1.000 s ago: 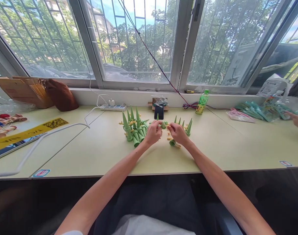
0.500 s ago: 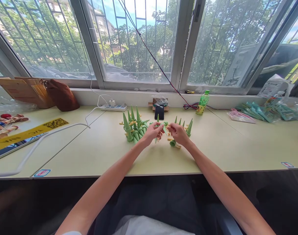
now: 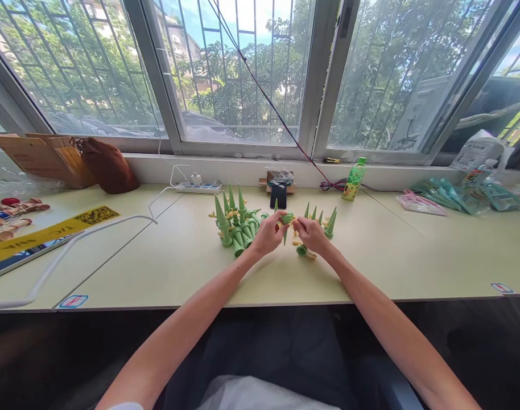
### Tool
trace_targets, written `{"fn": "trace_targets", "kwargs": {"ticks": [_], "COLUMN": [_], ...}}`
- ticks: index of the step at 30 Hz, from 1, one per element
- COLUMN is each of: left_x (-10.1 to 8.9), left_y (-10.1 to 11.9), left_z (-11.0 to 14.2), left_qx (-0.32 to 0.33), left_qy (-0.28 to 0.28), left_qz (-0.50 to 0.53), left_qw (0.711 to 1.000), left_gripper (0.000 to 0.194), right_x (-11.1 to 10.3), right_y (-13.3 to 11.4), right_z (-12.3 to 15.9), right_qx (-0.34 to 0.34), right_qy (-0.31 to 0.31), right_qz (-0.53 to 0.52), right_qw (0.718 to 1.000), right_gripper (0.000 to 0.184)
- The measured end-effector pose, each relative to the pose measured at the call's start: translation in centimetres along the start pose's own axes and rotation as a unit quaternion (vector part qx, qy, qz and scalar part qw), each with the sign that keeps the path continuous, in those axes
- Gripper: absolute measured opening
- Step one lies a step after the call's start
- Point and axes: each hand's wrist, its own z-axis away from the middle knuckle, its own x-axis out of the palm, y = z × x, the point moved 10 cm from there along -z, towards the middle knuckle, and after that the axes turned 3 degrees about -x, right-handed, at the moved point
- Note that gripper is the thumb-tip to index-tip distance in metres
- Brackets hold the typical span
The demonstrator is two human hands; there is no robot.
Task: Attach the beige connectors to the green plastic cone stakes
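Note:
My left hand is closed on a green cone, whose wide end faces up and whose point hangs down. Close beside it, my right hand pinches a small yellow piece at the cone's rim; the fingers partly hide it. Left of my hands stand several green cones with yellow pieces on them, and more cones lie in front of these. To the right are a few upright cones. A single cone lies below my right hand beside yellow pieces.
Behind the cones, a black phone leans on a small cardboard box. A green bottle stands at the back right, near plastic packets. A power strip, a brown pouch and a white cable are to the left.
The green cone in my left hand has been turned so its wide end is up and its tip down. My left hand has shifted slightly; the right has barely moved.

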Motion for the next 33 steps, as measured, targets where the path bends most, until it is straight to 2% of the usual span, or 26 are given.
{"fn": "trace_targets", "kwargs": {"ticks": [5,12,17,22,33], "left_x": [0.0,0.7,0.6,0.3,-0.2], "left_y": [0.2,0.1,-0.2,0.1,1.1], "left_z": [0.1,0.4,0.2,0.2,0.4], "left_qx": [0.004,-0.013,-0.015,0.019,0.045], "left_qy": [0.002,-0.043,-0.03,-0.008,0.019], "left_qz": [0.003,0.005,0.004,0.002,0.001], "left_qw": [1.0,0.999,0.999,1.0,0.999], "left_gripper": [0.03,0.05,0.047,0.042,0.029], "right_x": [0.1,0.0,0.1,0.2,0.1], "right_y": [-0.1,0.3,0.4,0.5,0.4], "right_z": [0.0,0.0,0.0,0.0,0.0], "right_qx": [0.005,0.006,-0.001,-0.005,0.003], "right_qy": [-0.003,0.005,0.002,0.0,0.004], "right_qz": [-0.004,0.01,0.011,0.002,-0.009], "right_qw": [1.0,1.0,1.0,1.0,1.0], "right_gripper": [0.036,0.041,0.045,0.052,0.057]}}
